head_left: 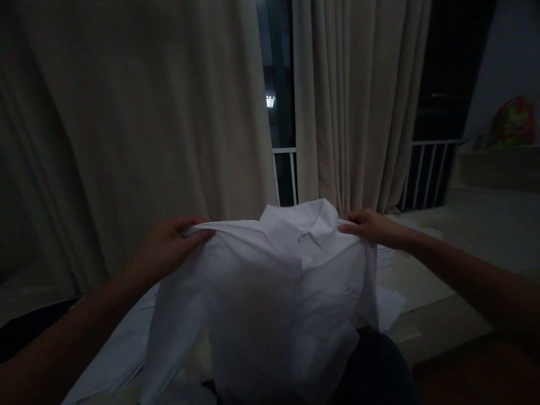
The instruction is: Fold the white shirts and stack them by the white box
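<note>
A white collared shirt (270,292) hangs in front of me, its collar up and its front facing me. My left hand (169,247) grips the shirt's left shoulder, fingers closed over the cloth. At the other shoulder my right hand (371,226) pinches the fabric. The shirt's lower part drapes down toward a dark surface below me. The room is dim.
Long beige curtains (139,112) hang behind the shirt, with a dark window gap and a white railing (284,169) between them. A pale ledge (485,225) runs to the right, with a colourful bag (512,121) on a shelf. White cloth (118,354) lies at lower left.
</note>
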A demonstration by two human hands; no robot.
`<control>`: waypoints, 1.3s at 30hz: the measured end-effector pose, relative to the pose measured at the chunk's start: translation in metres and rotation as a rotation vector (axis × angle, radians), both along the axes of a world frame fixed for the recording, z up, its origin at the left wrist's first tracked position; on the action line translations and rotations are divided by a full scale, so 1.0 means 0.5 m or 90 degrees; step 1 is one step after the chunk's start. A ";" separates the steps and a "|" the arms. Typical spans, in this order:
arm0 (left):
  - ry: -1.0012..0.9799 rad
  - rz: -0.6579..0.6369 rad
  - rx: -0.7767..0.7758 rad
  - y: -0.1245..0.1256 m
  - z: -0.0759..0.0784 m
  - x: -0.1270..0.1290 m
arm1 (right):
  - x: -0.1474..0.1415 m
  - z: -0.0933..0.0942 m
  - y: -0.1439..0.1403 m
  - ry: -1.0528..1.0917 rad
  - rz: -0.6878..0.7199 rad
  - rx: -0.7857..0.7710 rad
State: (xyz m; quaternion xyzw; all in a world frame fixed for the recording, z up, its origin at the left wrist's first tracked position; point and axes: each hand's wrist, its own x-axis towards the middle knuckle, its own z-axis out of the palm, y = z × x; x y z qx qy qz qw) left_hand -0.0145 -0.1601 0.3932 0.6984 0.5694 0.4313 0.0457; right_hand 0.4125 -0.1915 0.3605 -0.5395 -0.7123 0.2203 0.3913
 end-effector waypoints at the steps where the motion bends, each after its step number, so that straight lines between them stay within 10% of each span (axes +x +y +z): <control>1: -0.012 -0.015 -0.026 0.005 -0.002 -0.007 | -0.002 -0.006 -0.004 0.009 0.015 -0.032; 9: -0.103 0.051 0.066 -0.005 0.041 -0.042 | 0.015 0.075 -0.031 0.137 0.021 0.120; 17: 0.045 0.025 -0.018 0.033 -0.029 -0.052 | 0.040 -0.020 0.004 -0.151 -0.154 0.135; 24: 0.035 0.029 0.044 0.024 0.009 -0.042 | 0.040 0.033 0.002 -0.008 -0.247 0.229; 34: -0.104 -0.137 -0.258 0.095 -0.093 -0.088 | 0.054 0.008 0.057 0.007 -0.190 0.156; 39: -0.074 -0.061 -0.210 0.090 -0.138 -0.102 | 0.074 -0.073 0.063 -0.136 -0.084 0.043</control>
